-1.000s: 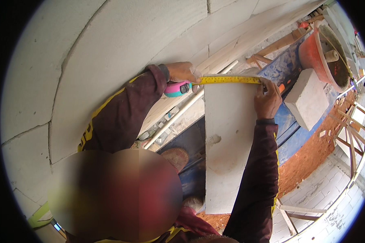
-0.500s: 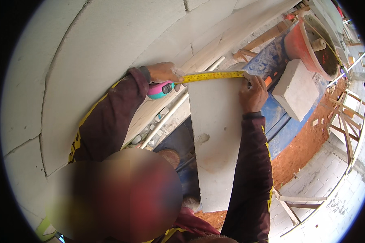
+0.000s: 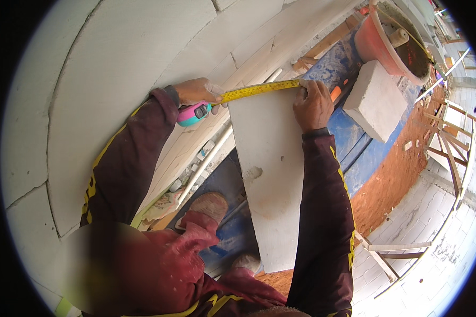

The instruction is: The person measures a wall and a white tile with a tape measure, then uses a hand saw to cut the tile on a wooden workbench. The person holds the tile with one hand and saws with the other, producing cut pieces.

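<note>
My left hand [image 3: 200, 93] is closed on a pink and teal tape measure [image 3: 190, 117] beside the block wall. Its yellow blade [image 3: 259, 90] stretches rightward over the top end of a long white block [image 3: 269, 174]. My right hand [image 3: 313, 105] has its fingers bent and pinched on the blade's end at the block's far right corner. A smaller white block [image 3: 374, 103] lies to the right of that hand on a blue platform [image 3: 354, 166], near a small orange object [image 3: 335, 93].
The block wall [image 3: 111, 68] rises on the left, with a white pipe [image 3: 203, 164] along its foot. A red bucket [image 3: 378, 39] of mortar stands at upper right. My shoes [image 3: 211, 206] rest on the platform. Red soil [image 3: 386, 193] and wooden frames [image 3: 449, 164] are below right.
Both hands, the tape and the blocks appear higher and further left as the view shifts; the blade stays stretched across the long block. More of my legs and shoes now shows.
</note>
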